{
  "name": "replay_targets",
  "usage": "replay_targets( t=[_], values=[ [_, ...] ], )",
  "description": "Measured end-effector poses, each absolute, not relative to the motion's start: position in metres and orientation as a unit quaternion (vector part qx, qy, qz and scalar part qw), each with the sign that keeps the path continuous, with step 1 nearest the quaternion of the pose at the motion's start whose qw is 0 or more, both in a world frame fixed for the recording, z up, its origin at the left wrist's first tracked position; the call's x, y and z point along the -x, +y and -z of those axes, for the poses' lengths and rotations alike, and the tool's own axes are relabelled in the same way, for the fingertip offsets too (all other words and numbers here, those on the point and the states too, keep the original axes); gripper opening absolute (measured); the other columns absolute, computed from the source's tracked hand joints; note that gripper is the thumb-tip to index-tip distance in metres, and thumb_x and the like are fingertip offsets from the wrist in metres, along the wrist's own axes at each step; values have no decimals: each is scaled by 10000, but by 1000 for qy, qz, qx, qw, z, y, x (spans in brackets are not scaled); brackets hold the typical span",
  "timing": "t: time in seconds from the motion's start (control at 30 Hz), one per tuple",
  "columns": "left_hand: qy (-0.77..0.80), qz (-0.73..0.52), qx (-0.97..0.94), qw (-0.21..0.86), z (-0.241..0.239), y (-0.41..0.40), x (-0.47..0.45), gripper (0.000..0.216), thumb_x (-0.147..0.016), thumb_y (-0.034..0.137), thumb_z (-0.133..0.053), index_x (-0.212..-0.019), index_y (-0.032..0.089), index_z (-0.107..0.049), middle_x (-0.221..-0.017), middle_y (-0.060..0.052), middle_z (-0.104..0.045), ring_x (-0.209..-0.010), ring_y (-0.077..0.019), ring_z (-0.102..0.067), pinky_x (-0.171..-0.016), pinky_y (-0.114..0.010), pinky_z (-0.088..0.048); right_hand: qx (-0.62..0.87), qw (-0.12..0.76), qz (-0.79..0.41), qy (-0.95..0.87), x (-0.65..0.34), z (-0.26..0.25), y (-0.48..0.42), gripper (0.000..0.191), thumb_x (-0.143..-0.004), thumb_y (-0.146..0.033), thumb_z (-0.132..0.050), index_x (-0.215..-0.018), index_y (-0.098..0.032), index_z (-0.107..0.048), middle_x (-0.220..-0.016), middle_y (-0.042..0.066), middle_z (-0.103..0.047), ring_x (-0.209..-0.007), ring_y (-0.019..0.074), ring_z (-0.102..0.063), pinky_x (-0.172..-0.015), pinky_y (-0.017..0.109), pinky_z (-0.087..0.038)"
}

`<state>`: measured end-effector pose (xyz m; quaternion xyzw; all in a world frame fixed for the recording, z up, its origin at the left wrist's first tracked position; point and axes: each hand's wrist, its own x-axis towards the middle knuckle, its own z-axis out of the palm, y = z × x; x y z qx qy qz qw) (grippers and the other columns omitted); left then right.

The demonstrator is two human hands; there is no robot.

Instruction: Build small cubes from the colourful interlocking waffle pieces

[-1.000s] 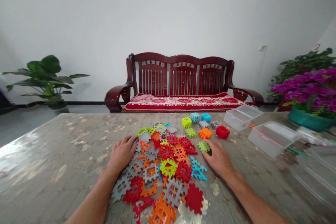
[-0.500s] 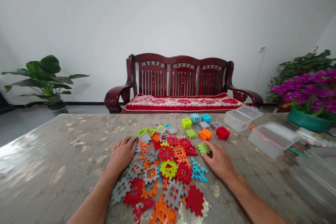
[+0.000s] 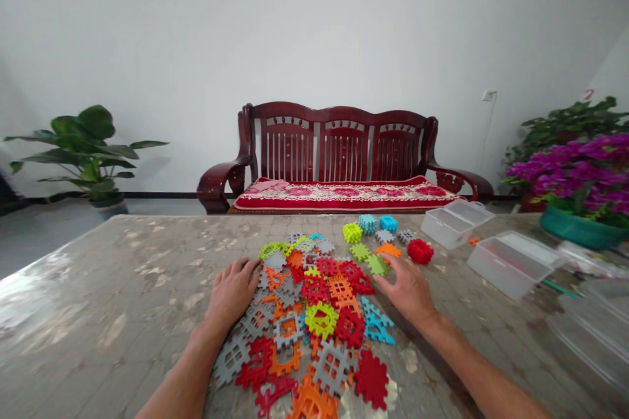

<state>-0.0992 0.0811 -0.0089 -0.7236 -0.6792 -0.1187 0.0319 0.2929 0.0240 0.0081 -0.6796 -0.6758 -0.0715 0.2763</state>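
A heap of notched plastic building tiles [image 3: 322,319] in red, grey, orange, lime and blue spreads over the table before me. My left hand [image 3: 234,289] rests flat at the heap's left edge, fingers stretched, fingertips by the grey tiles. To the right of the heap my right hand [image 3: 407,285] has its thumb and fingers about the edge of a light green tile [image 3: 377,265]. That tile lies low, close beside another green tile [image 3: 360,252]. Just beyond the fingers is an orange stack [image 3: 388,249], partly covered by the hand.
Small sorted stacks stand behind: a lime stack [image 3: 352,232], a blue stack [image 3: 388,223] and a red stack [image 3: 420,251]. Two clear plastic boxes [image 3: 511,268] sit at the right, with a flower pot [image 3: 582,229] beyond. A wooden bench [image 3: 339,144] stands past the table.
My right hand has moved the light green tile away from me and slightly left, up beside the other green tile. My left hand stays at the heap's edge.
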Motion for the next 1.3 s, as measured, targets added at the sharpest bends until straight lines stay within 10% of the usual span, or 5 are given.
replay_targets(
  t=[1.07, 1.3],
  values=[
    [-681, 119, 721, 40, 13, 84, 101, 427, -979, 345, -401, -1350, 275, -601, -1369, -89, -598, -1246, -259, -554, -1066, -423, -405, 717, 73, 93, -687, -256, -31, 94, 561, -824, -396, -606, -1332, -164, -551, -1133, 152, -712, -1127, 313, -540, -940, 406, -289],
    [-681, 117, 722, 34, 9, 81, 98, 433, -985, 343, -381, -1350, 264, -601, -1380, -97, -588, -1261, -268, -544, -1073, -429, -399, 705, 136, 78, -691, -244, -44, 78, 458, -826, -328, -606, -1262, -188, -624, -1203, 135, -698, -1150, 311, -534, -955, 406, -327]
  ],
)
